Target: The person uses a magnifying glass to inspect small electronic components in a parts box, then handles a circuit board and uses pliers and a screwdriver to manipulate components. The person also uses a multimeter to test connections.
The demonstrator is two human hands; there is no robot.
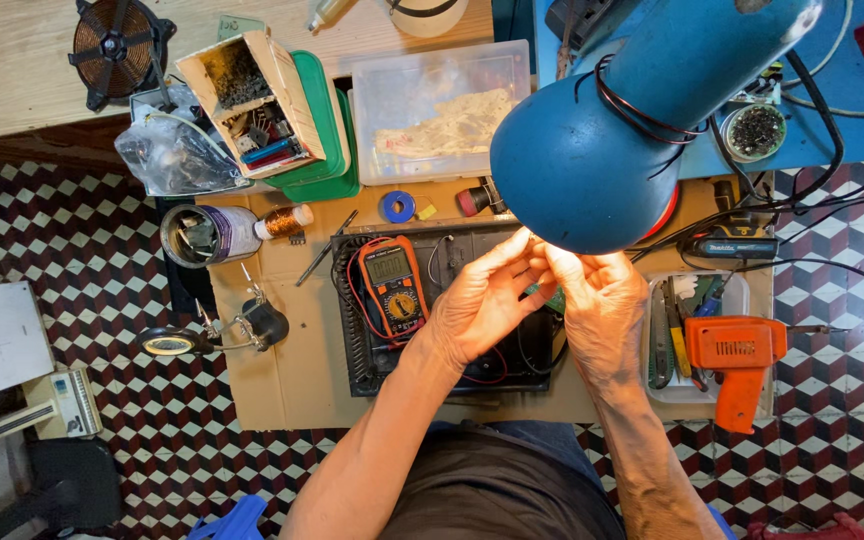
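Observation:
My left hand (482, 300) and my right hand (600, 305) meet under the blue lamp head (592, 160), fingertips together around a small green part (550, 298) that is mostly hidden between them. Both hands hover over a black open appliance casing (362, 350) lying on brown cardboard (282, 380). An orange multimeter (392, 285) with red and black leads rests on the casing just left of my left hand.
An orange soldering gun (737, 355) lies on a white tool tray (742, 290) at right. A clear plastic box (442, 110), a cardboard box of parts (252, 100), a tin (197, 235), a copper wire spool (282, 220), blue tape (398, 207) and a helping-hand magnifier (212, 335) sit around.

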